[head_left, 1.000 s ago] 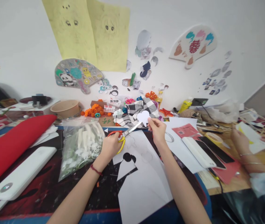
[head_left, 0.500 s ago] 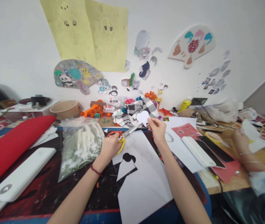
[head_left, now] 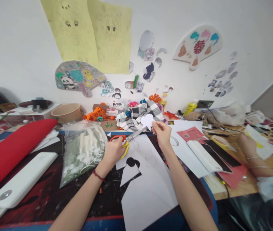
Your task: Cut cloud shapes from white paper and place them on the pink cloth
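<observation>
Dark table [head_left: 62, 199], scissors [head_left: 134, 135] and white paper cutout [head_left: 147, 121] in hand

The left fingers [head_left: 119, 140] are wrapped around the scissors' handles — blades angled up toward the right fingers [head_left: 158, 127], which pinch the cutout by its edge, near the blade tips. Below both lies a cut sheet [head_left: 148, 189]; left of the left fingers, a clear bag [head_left: 85, 150]; beyond the right fingers, a checked cloth [head_left: 136, 113].
</observation>
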A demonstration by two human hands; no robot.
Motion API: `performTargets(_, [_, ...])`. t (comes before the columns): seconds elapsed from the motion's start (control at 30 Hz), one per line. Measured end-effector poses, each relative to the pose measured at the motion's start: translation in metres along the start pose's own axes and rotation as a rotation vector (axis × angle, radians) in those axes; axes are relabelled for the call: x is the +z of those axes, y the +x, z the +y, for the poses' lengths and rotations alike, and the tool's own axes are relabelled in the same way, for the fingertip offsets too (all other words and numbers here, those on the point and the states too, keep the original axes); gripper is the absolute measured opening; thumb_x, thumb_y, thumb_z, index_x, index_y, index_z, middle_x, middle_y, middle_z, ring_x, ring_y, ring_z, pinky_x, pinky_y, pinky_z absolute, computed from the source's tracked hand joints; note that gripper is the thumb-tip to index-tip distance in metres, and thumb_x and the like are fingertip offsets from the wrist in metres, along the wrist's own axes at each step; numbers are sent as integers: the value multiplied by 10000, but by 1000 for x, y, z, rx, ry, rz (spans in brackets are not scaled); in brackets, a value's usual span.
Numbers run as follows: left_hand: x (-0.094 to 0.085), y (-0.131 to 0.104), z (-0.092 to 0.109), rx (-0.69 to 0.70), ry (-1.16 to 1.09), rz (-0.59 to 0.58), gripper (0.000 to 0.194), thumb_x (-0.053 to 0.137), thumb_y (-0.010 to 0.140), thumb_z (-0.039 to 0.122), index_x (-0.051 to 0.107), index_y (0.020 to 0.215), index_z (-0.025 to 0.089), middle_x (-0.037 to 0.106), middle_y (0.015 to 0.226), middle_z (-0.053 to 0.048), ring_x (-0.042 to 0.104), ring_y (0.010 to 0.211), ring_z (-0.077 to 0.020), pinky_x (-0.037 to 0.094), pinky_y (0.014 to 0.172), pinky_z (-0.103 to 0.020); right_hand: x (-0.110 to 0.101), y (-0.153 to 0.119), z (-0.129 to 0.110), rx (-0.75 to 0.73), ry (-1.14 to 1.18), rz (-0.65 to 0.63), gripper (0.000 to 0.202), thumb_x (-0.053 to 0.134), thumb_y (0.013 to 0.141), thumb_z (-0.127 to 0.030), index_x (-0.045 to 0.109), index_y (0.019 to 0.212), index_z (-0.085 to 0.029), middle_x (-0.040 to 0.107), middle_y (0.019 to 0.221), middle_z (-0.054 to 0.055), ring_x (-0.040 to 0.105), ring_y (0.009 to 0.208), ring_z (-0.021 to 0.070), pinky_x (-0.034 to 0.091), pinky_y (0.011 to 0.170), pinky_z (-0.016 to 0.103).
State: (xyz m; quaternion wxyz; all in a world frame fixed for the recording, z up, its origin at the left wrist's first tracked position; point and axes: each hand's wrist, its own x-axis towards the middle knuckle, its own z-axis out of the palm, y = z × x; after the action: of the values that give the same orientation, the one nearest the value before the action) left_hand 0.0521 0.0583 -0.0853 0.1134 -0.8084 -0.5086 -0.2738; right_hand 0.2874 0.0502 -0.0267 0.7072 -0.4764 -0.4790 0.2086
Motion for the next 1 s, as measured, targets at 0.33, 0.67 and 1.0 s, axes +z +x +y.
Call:
performTargets(0.33, [-2,0,3,-23,9,-14,141,530,832,278,633,848,182,694,673,-82,662,630,-231,345,529,-282,0,0,0,-5,1,0,330,713,781,-492,695,727,-167,609,566,-11,470,460,111,372,462,252])
performTargets(0.67, [-4,1,4,-31,15,-22,127,536,823,277,622,801,187,692,664,-80,657,633,-225,347,525,-274,0,0,0,-8,10,1,349,713,774,-509,695,732,-163,611,572,-7,468,461,107,375,454,249])
performTargets(1.0, [-1,0,4,-29,12,-17,142,531,829,287,628,813,184,692,672,-83,655,630,-226,350,528,-279,0,0,0,-3,23,0,326,723,772,-488,689,724,-167,608,570,-11,467,459,106,372,454,249])
